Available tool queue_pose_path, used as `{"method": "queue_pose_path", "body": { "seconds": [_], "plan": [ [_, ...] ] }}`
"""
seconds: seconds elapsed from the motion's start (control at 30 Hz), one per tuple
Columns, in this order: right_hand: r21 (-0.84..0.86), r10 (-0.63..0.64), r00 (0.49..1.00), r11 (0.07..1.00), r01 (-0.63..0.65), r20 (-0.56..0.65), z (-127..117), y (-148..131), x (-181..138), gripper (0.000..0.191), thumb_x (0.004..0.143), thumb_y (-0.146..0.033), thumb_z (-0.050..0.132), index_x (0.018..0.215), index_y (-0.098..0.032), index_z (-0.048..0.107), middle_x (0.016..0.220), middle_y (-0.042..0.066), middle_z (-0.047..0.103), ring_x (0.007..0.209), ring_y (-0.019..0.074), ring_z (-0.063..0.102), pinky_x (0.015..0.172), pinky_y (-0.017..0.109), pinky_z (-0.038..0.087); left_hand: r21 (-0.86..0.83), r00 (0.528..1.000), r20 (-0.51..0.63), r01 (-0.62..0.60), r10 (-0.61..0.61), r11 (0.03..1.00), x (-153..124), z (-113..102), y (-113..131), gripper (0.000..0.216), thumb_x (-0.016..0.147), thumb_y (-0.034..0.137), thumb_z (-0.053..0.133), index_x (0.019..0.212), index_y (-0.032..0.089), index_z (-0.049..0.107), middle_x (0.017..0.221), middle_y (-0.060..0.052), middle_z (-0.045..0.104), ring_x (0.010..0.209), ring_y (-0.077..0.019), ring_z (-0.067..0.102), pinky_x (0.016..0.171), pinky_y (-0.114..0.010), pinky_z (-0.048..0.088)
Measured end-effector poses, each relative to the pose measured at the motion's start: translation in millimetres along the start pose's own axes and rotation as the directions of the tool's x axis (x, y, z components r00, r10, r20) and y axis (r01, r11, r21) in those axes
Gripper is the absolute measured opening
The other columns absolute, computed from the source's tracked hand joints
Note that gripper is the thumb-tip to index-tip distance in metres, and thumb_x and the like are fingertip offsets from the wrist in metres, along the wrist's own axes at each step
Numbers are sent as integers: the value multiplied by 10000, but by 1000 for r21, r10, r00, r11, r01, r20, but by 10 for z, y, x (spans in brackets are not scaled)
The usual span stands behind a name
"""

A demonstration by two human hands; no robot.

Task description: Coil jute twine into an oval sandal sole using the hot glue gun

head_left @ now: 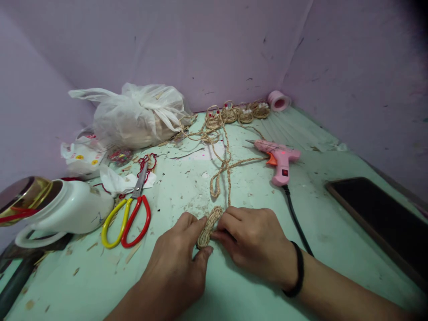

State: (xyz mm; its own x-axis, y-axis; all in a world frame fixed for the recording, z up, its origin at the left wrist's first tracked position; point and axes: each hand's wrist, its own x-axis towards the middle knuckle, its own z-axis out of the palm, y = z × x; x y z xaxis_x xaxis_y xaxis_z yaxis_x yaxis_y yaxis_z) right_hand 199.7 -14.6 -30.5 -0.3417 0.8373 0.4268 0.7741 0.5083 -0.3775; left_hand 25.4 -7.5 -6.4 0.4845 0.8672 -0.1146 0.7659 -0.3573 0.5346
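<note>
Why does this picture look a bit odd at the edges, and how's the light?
In the head view, light is soft and rather dim, with a faint shadow beneath the right hand; also in the head view, the gold-colored container and phone look stretched near the edges, and the upper right corner darkens.

Got a dark-screened phone (374, 214) lying right of the right hand (254, 236), white mug (87, 207) left of the left hand (177, 249), and way past both, a tied-up plastic bag (133, 120) plus a pink roll (272, 96).
</note>
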Motion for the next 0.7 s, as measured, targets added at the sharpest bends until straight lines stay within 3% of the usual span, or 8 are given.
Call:
{"method": "queue_pose_path", "body": {
  "seconds": [0.17,0.27,0.4,0.53,0.7],
  "plan": [
    [-61,-8,999,998,5,-40,1,-30,-33,145,799,-256,606,672,-186,613,621,-5,624,542,155,549,510,310,264,-146,999,33,28,-23,989,57,-62,-4,216,835,204,424,858,207,639,800,-37,599,759,-177,572,675,-290,445],
    [-95,-30,998,995,24,-57,5,-46,-39,146,803,-244,605,668,-188,612,649,8,625,575,169,545,522,311,272,-243,988,21,151,-150,958,103,-63,-20,178,792,199,474,802,195,652,796,-31,643,767,-173,590,693,-281,446],
    [-145,-77,995,987,67,-67,13,-60,-41,165,821,-224,587,662,-183,597,662,21,608,581,180,530,521,311,276,-329,958,53,283,-282,901,140,-41,-17,138,747,227,508,747,180,638,661,-9,612,628,-156,549,576,-260,417],
    [-179,-104,994,979,95,-41,41,-66,-41,200,874,-198,493,701,-173,589,648,30,585,556,184,514,505,311,271,-328,953,39,296,-300,897,146,-19,-25,133,730,246,508,672,182,611,548,20,526,530,-131,458,488,-242,344],
    [-203,-83,996,976,75,-32,79,-73,-53,218,884,-182,453,697,-181,564,626,30,571,520,183,502,484,308,249,-261,960,27,277,-280,925,147,-8,-52,150,729,237,489,626,188,588,541,19,534,529,-127,463,487,-238,330]
  ]
}}
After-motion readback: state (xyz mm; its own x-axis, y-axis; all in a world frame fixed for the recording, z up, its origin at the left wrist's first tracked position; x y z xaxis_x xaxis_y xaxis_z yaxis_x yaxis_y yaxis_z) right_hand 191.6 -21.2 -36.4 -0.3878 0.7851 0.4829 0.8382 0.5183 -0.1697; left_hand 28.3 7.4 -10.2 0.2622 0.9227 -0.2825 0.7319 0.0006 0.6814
